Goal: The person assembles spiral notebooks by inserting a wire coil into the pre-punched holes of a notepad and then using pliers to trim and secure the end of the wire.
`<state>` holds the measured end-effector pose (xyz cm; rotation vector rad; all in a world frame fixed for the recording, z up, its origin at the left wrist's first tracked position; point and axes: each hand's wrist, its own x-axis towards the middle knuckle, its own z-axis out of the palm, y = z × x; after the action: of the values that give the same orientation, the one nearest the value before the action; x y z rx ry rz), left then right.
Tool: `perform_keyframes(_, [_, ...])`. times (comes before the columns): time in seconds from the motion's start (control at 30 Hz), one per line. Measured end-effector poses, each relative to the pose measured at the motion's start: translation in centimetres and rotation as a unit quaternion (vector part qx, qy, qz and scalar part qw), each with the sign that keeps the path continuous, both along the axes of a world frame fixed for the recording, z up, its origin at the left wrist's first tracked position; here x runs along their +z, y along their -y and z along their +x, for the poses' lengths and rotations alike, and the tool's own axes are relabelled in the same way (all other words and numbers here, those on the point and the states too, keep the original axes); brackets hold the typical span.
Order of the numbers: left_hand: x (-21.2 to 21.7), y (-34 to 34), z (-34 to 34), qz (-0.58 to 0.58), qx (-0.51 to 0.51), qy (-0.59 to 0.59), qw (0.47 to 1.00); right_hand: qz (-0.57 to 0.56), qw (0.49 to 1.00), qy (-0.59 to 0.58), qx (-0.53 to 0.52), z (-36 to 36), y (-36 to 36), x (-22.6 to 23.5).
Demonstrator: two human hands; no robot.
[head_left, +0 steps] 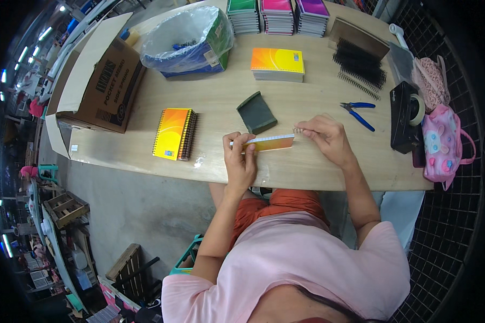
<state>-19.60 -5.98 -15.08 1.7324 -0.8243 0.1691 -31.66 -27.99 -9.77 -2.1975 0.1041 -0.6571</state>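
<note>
My left hand [240, 164] is closed on a small yellow-orange notebook [276, 144], held on edge above the table's near side. At the notebook's right end, my right hand [328, 141] pinches a short binding coil [297, 130] between thumb and fingers. Whether the coil passes through the holes is too small to tell. Just beyond my hands lies a dark green, tray-shaped piece [257, 114]. A stack of coil-bound yellow notebooks [172, 134] is to the left. Farther off sits a pile of yellow notebooks [277, 63] with no coil visible.
Blue-handled pliers [358, 113] and a heap of black binding coils [359, 65] lie at the right. Beside them stand a black tape dispenser [403, 118] and a pink pouch [441, 141]. A cardboard box [105, 86], a plastic-lined bin [194, 62] and colored notebook stacks [277, 20] occupy the far side.
</note>
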Motion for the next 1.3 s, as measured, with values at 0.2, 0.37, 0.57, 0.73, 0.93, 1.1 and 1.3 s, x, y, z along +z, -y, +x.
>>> perform_keyframes(0.2, [0.2, 0.1, 0.0, 0.018, -0.005, 0.007, 1.000, -0.053, 0.998, -0.030, -0.003, 0.1, 0.0, 0.2])
perform_keyframes(0.37, [0.0, 0.1, 0.0, 0.022, 0.002, -0.001, 1.000, 0.039, 0.998, -0.026, 0.033, 0.3, -0.7, 0.5])
perform_keyframes(0.57, [0.1, 0.1, 0.1, 0.024, 0.008, 0.011, 1.000, 0.029, 0.997, 0.006, 0.077, 0.3, -0.2, 0.4])
perform_keyframes(0.73, [0.4, 0.3, -0.2, 0.026, 0.013, -0.003, 1.000, -0.036, 0.993, -0.049, 0.099, -0.1, 0.5, 0.4])
perform_keyframes(0.93, [0.6, 1.1, -0.6, 0.016, 0.013, -0.010, 1.000, -0.046, 0.992, -0.086, 0.074, -0.5, 0.5, 0.7])
perform_keyframes(1.1, [0.1, 0.3, 0.0, 0.009, 0.043, 0.001, 0.999, -0.109, 0.989, -0.066, 0.075, 1.0, -1.0, 1.1])
perform_keyframes(1.3, [-0.1, 0.1, -0.3, -0.003, 0.006, -0.002, 1.000, -0.144, 0.988, -0.042, 0.026, 1.0, -3.5, 2.9])
